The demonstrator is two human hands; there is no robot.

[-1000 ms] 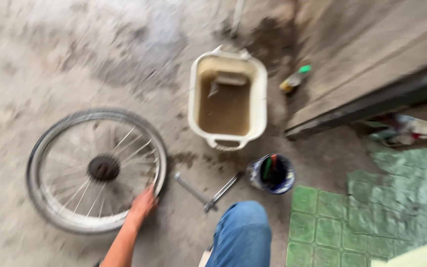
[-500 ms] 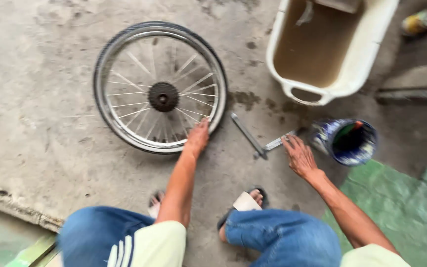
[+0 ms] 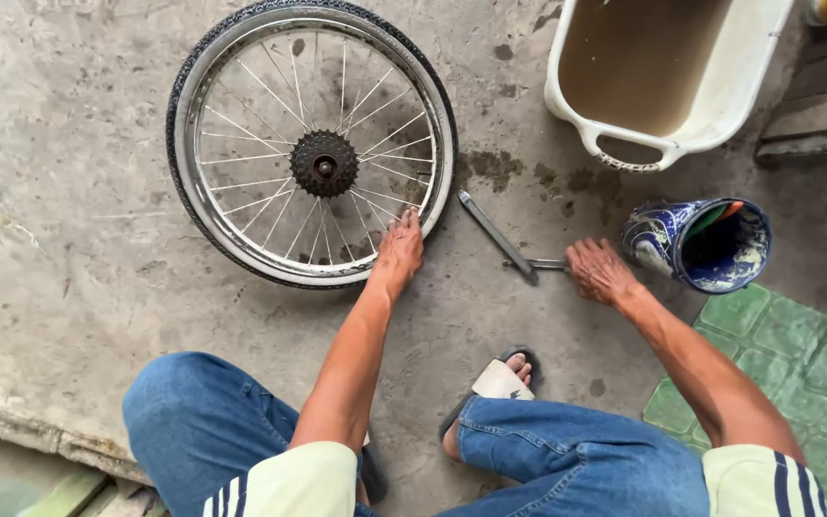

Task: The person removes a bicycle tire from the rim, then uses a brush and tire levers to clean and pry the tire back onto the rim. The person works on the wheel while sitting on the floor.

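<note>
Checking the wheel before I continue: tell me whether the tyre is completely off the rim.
No. The black tyre sits around the rim of the bicycle wheel, which lies flat on the concrete under the left hand.

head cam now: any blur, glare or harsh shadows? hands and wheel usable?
Head view: sharp, no motion blur; left hand on the bicycle wheel rim and right hand on a metal tool are both crisp. Light is soft and even, shadows faint. Mild sheen on the rim, no blown glare. Slight wide-angle stretch at the edges; the tub is cropped at the top.
</note>
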